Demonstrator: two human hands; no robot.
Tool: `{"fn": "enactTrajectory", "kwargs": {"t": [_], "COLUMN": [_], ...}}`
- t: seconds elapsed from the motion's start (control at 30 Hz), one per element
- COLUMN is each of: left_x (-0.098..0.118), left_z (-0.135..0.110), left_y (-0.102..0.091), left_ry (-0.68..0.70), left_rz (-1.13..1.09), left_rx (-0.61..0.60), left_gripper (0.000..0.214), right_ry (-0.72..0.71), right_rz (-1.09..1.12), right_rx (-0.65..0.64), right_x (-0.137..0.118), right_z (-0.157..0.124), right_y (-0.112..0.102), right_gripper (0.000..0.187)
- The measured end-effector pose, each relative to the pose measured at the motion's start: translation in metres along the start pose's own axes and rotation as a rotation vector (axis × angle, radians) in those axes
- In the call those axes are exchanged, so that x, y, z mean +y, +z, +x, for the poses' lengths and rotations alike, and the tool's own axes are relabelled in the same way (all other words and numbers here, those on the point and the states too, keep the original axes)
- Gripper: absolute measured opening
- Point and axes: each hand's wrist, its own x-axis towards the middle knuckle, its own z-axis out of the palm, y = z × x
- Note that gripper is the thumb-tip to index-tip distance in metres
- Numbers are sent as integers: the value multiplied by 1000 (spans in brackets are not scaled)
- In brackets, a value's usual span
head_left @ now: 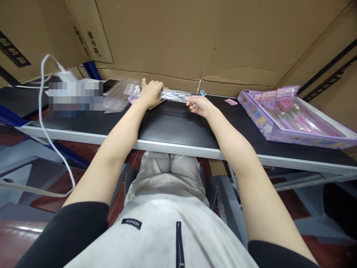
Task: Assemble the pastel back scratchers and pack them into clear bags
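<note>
A long clear plastic bag (176, 96) stretches between my two hands above the black tabletop. My right hand (201, 105) pinches its right end between thumb and fingers. At the other end, my left hand (151, 93) curls its fingers over the bag, back of the hand upward, thumb out to the side; its fingertips are partly hidden. Beside the left wrist lie small pink and blue pieces (132, 98) in clear wrapping. A light-blue claw-shaped piece (203, 92) is just behind my right hand. A thin brown edge (157, 105) shows under my left hand.
A purple display box (267, 130) holding pink packaged items stands at the right, with a pink card (231, 101) nearby. Clear bags (117, 98), a phone (111, 85) and a white cable (41, 93) are at the left. Cardboard (178, 37) walls the back.
</note>
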Motion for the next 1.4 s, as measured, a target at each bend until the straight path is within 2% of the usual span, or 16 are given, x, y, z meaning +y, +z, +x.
{"fn": "enactTrajectory", "kwargs": {"t": [0.33, 0.63, 0.83, 0.97, 1.03, 1.1, 1.17, 1.23, 1.3, 1.4], "left_x": [1, 16, 20, 20, 19, 18, 15, 12, 9, 8], "left_z": [-4, -3, 9, 8, 6, 4, 3, 4, 5, 6], "left_y": [-6, 4, 17, 12, 8, 5, 5, 6, 9, 11], "left_ry": [-55, 71, 94, 31, -5, -39, -50, -46, -45, -52], "left_rz": [78, 40, 34, 38, 40, 35, 17, -2, -7, -2], "left_rx": [-47, 31, 62, 38, 10, -11, -6, 6, 9, 2], "left_gripper": [42, 58, 39, 36, 35, 33, 31, 30, 29, 28], "right_ry": [-21, -27, -1, -7, -41, -108, -203, -261, -230, -96], "right_rz": [-34, 34, 27, -27, -105, -284, -585, -900, -1102, -1223], "right_rx": [38, 38, 28, 53, 128, 250, 392, 494, 526, 495], "right_x": [-1, -2, 0, 0, 0, 0, 1, 3, 4, 4], "right_z": [-2, -10, -8, -4, 0, 6, 13, 18, 21, 21], "right_y": [-1, 11, 15, 9, 2, -8, -21, -35, -45, -52], "right_gripper": [29, 29, 28, 23, 18, 12, 12, 23, 34, 49]}}
